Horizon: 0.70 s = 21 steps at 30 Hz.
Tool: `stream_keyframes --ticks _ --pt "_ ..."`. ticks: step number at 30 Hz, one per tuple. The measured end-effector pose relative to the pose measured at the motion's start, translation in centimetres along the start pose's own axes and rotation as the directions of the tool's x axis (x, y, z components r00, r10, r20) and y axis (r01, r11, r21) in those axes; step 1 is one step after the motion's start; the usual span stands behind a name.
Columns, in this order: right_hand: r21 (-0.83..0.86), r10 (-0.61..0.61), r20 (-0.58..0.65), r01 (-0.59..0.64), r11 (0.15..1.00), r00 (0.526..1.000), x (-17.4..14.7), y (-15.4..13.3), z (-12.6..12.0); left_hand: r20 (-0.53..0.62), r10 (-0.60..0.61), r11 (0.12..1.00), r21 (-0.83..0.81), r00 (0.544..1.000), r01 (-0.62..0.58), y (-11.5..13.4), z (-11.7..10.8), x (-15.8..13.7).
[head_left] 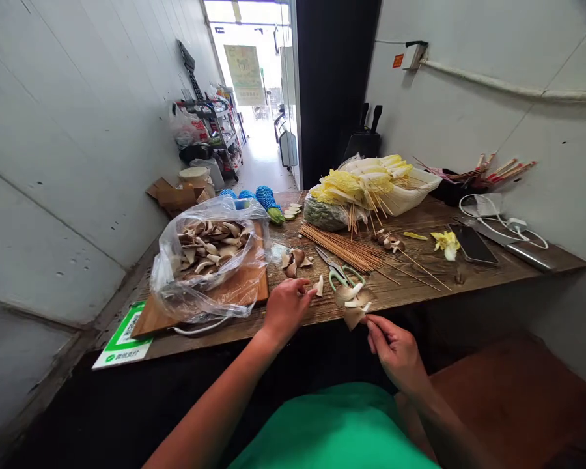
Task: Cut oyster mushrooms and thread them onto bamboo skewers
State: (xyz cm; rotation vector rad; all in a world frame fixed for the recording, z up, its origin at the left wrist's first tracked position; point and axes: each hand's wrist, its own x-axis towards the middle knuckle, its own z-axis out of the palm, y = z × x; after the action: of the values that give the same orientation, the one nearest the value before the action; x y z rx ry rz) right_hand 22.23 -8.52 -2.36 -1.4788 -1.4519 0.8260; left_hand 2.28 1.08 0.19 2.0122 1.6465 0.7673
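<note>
Green shirt (342,426) sat nearest; just before the scissors (340,270), the right hand (398,348) pinched clustered oyster mushrooms (354,303), seemingly threaded. The left hand (287,306), slightly parted, empty, hung beside a loose piece (320,286); left of the scissors, a bagful (213,247) looked unthreaded.

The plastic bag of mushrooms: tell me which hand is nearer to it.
Left. The left hand is just to the right of the bag; the right hand is farther right, beyond the scissors, holding mushroom pieces.
</note>
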Motion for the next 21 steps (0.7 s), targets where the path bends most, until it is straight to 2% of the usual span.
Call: stream_keyframes --ticks 4,7,12,15,16,18,21 --pt "-0.009 0.004 -0.013 -0.005 1.0 1.0 -0.2 0.4 -0.2 0.003 0.079 0.959 0.273 0.997 -0.076 1.0 2.4 0.8" --pt "-0.005 0.016 -0.005 -0.016 1.0 1.0 -0.4 0.8 -0.1 0.033 0.064 0.954 0.29 0.997 -0.071 1.0 3.0 1.2" --pt "-0.007 0.023 0.015 -0.023 1.0 1.0 -0.3 1.1 0.2 0.04 0.072 0.991 0.111 0.997 -0.076 0.0 2.3 1.6" --pt "-0.009 -0.004 0.05 0.004 1.0 0.999 -0.4 0.9 0.6 0.054 -0.027 0.98 -0.193 0.998 0.037 -0.5 1.8 1.7" --pt "-0.011 -0.017 0.071 0.018 1.0 0.997 -0.4 0.8 0.7 0.07 -0.082 0.937 -0.335 0.994 0.101 -0.7 1.6 1.7" --pt "-0.016 -0.045 0.12 0.047 0.999 0.992 -0.6 0.5 1.0 0.136 -0.193 0.773 -0.589 0.972 0.236 -1.2 1.1 1.6" --pt "-0.022 -0.068 0.178 0.073 0.997 0.982 -0.9 0.1 1.4 0.287 -0.284 0.481 -0.783 0.915 0.394 -1.9 0.2 1.4"
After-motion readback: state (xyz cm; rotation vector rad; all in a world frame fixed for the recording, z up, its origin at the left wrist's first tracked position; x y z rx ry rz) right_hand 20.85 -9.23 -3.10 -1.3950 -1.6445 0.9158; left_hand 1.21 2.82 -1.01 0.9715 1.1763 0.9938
